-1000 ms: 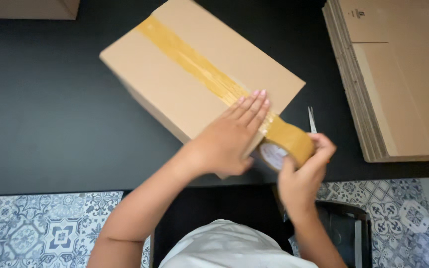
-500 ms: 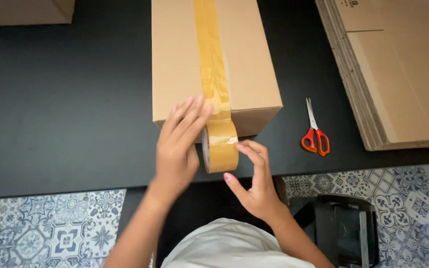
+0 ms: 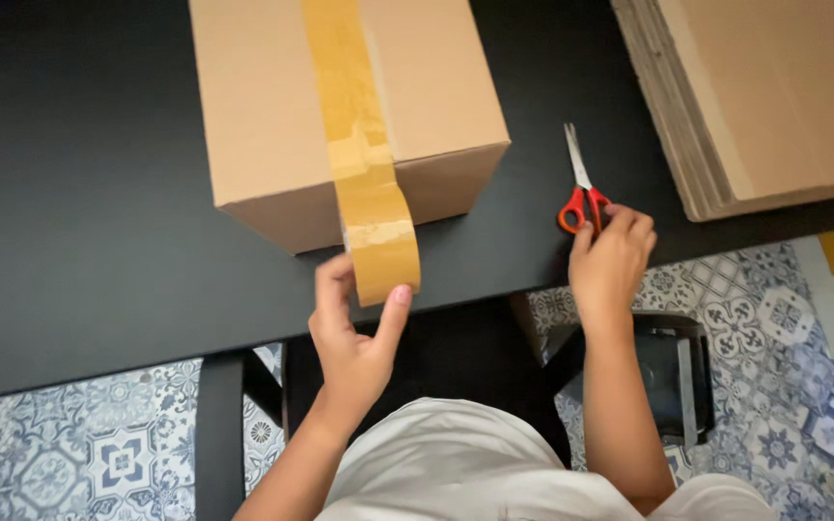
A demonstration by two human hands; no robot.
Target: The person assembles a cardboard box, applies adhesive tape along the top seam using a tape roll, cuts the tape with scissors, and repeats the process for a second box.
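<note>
A brown cardboard box (image 3: 272,106) stands on the black table (image 3: 79,222), with a strip of brown packing tape (image 3: 345,106) running down its top and over the near edge. My left hand (image 3: 354,333) grips the roll of brown tape (image 3: 383,256), still joined to that strip, just in front of the box. To the right, my right hand (image 3: 612,260) rests its fingertips on the red handles of a pair of scissors (image 3: 579,188) lying on the table, blades pointing away from me.
A stack of flattened cardboard (image 3: 774,96) lies at the table's right end. Below the table edge are a blue patterned tile floor (image 3: 69,453), a black chair (image 3: 219,425) and a black bin (image 3: 673,371).
The box now lies square to me. My right hand let go of the tape roll and moved right onto the scissors. My left hand left the box top and took the roll.
</note>
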